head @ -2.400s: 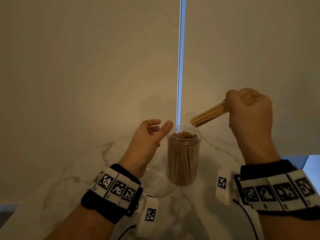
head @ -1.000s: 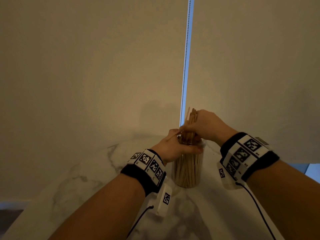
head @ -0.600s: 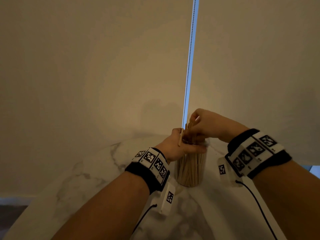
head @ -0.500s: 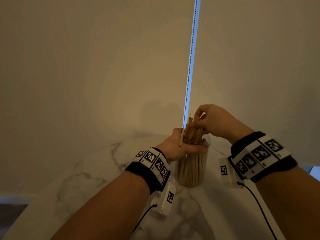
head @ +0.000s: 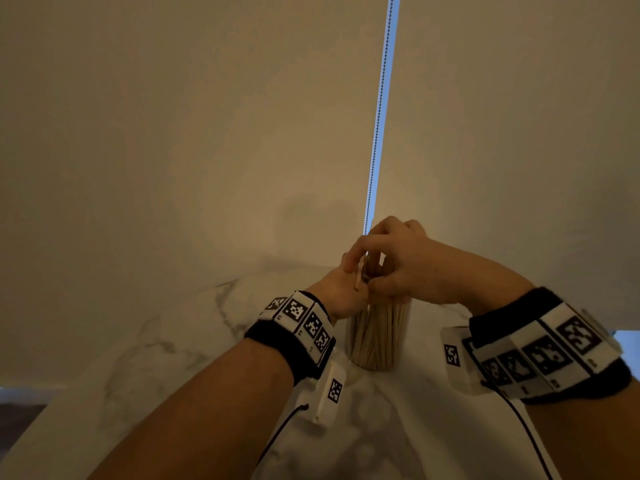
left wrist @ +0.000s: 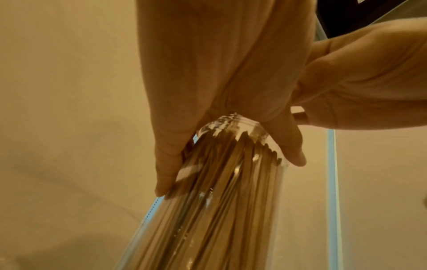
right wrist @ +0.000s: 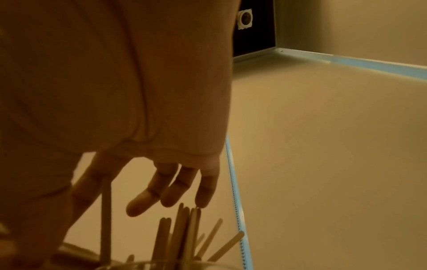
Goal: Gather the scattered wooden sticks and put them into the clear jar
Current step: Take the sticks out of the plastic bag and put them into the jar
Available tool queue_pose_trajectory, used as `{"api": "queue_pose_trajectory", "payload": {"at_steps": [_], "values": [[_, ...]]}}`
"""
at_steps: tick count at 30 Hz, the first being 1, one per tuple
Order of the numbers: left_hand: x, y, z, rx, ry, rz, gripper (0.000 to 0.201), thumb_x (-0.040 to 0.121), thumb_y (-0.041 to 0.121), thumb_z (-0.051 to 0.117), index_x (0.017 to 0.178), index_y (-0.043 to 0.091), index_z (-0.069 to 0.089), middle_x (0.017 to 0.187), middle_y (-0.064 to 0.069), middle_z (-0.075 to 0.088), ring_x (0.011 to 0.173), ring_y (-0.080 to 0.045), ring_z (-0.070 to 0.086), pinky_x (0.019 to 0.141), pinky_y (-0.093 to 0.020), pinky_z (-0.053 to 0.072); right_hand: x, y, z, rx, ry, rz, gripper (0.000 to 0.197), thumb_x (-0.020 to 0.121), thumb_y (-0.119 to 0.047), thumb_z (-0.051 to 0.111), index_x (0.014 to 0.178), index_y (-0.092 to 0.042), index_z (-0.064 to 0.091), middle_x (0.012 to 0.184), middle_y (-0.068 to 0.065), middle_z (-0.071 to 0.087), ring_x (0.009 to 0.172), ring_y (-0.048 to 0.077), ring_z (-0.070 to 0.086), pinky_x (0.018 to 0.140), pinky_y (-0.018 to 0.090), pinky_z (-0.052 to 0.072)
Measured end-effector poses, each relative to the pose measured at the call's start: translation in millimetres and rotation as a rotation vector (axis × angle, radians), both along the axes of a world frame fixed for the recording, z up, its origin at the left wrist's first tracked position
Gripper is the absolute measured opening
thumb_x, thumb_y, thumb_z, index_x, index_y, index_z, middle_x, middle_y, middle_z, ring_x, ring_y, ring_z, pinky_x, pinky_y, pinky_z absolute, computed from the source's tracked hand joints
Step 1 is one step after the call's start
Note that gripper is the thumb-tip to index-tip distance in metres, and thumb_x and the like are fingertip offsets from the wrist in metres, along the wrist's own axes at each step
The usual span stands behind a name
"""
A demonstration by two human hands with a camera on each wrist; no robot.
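Your left hand (head: 341, 289) wraps the neck of the jar (head: 377, 337), thumb on one side and fingers (left wrist: 166, 164) on the other, curled round the clear wall just under the threaded rim. The jar stands upright on the marble table (head: 145, 368), between your wrists, and it is packed with pale, flat sticks (left wrist: 221, 201) standing on end, their rounded tips reaching to about the shoulder of the jar. Your right hand (head: 398, 261) sits right above the mouth, touching your left hand, with its fingers (right wrist: 175, 184) spread and fairly straight, pointing down. In the right wrist view several sticks (right wrist: 187, 232) poke up out of the rim at loose angles, some upright, some leaning outward; your little finger's tip touches or nearly touches the tallest ones, and one thin stick rises close by your index finger. You pinch nothing that shows clearly; whether the thumb and index finger clamp that stick you cannot tell from these views. Behind the jar hang beige blinds (head: 207, 133) with a bead chain (head: 379, 112) in the gap between them.
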State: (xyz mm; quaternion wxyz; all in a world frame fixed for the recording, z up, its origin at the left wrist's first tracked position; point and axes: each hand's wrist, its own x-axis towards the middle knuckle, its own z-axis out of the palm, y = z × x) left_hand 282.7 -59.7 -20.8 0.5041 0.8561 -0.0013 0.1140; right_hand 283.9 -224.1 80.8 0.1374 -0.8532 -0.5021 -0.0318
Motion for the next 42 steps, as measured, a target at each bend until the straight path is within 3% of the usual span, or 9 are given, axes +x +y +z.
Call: {"api": "queue_pose_trajectory", "payload": {"at_steps": [4,8,11,19,27,30,33,38,42], "values": [[2.4,-3.1,-4.6,-0.028,-0.030,0.021,0.065,0.075,0.047,0.079,0.129,0.018,0.056,0.130,-0.014,0.057,0.110,-0.028,0.065,0.087,-0.053,0.058,-1.0,0.5,-0.8,0.042,-0.108,0.052,0.017,0.083,-0.036,0.072,0.098,-0.046,0.070,0.109,-0.018,0.050,0.106,0.014,0.039,0.094,0.037,0.044],[0.2,-10.0,1.6,-0.107,-0.011,-0.008,0.071,0.066,0.036,0.092,0.124,0.008,0.061,0.120,-0.018,0.066,0.110,-0.030,0.068,0.088,-0.050,0.060,3.0,-1.0,-1.3,0.150,-0.071,0.165,0.007,0.086,-0.033,0.072,0.092,-0.037,0.071,0.098,-0.017,0.060,0.090,0.003,0.059,0.085,0.036,0.053],[-3.4,-9.0,2.1,-0.183,0.017,0.025,0.108,0.053,0.047,0.098,0.139,0.015,0.040,0.119,0.001,0.069,0.111,-0.015,0.067,0.097,-0.044,0.056,5.8,-0.8,-3.3,0.496,0.015,0.184,0.007,0.092,-0.024,0.067,0.093,-0.031,0.066,0.095,-0.016,0.066,0.090,0.006,0.064,0.085,0.035,0.054],[-10.2,-9.8,5.6,-0.187,0.093,0.085,0.120,0.051,0.050,0.096,0.147,0.024,0.028,0.126,0.007,0.062,0.116,-0.014,0.060,0.106,-0.043,0.048,30.4,-6.2,0.1,1.208,0.183,-0.062,0.010,0.092,-0.019,0.065,0.101,-0.015,0.064,0.094,-0.001,0.072,0.087,0.018,0.069,0.083,0.040,0.059],[-14.0,-12.0,5.8,-0.216,0.082,0.070,0.116,0.058,0.040,0.096,0.148,0.021,0.025,0.118,0.008,0.068,0.113,-0.011,0.064,0.105,-0.043,0.049,40.3,4.8,-30.4,0.653,0.369,-0.293,0.015,0.089,-0.028,0.065,0.083,-0.017,0.071,0.083,0.002,0.071,0.082,0.020,0.067,0.069,0.032,0.051],[-14.7,-12.2,7.1,-0.207,0.095,0.068,0.113,0.060,0.040,0.095,0.147,0.024,0.025,0.122,0.007,0.066,0.115,-0.012,0.062,0.107,-0.043,0.047,46.2,8.4,-25.3,0.742,0.314,-0.408,0.048,0.093,-0.059,0.052,0.107,-0.016,0.067,0.094,0.001,0.068,0.091,0.015,0.063,0.069,0.028,0.046],[-12.6,-9.6,5.9,-0.208,0.096,0.060,0.116,0.058,0.044,0.095,0.148,0.025,0.024,0.123,0.006,0.064,0.116,-0.014,0.061,0.106,-0.044,0.047,59.9,18.4,-21.3,0.616,0.459,-0.509,0.089,0.080,-0.080,0.049,0.134,-0.008,0.052,0.126,0.009,0.062,0.111,0.021,0.059,0.093,0.038,0.048],[-3.6,-7.7,-0.1,-0.204,0.065,0.055,0.116,0.047,0.055,0.097,0.140,0.024,0.036,0.121,0.006,0.068,0.114,-0.012,0.064,0.102,-0.043,0.052,69.5,38.4,-16.1,0.705,0.682,-0.260,0.046,0.088,-0.022,0.074,0.126,-0.005,0.056,0.097,0.014,0.075,0.080,0.024,0.071,0.067,0.033,0.056],[8.4,-3.3,-9.0,-0.172,0.045,0.083,0.113,0.040,0.063,0.096,0.134,0.021,0.050,0.119,0.008,0.071,0.113,-0.012,0.067,0.098,-0.042,0.054,60.6,42.5,-13.3,0.585,0.566,-0.056,0.023,0.086,-0.013,0.073,0.110,-0.013,0.069,0.090,0.007,0.077,0.081,0.020,0.073,0.075,0.029,0.057]]}}
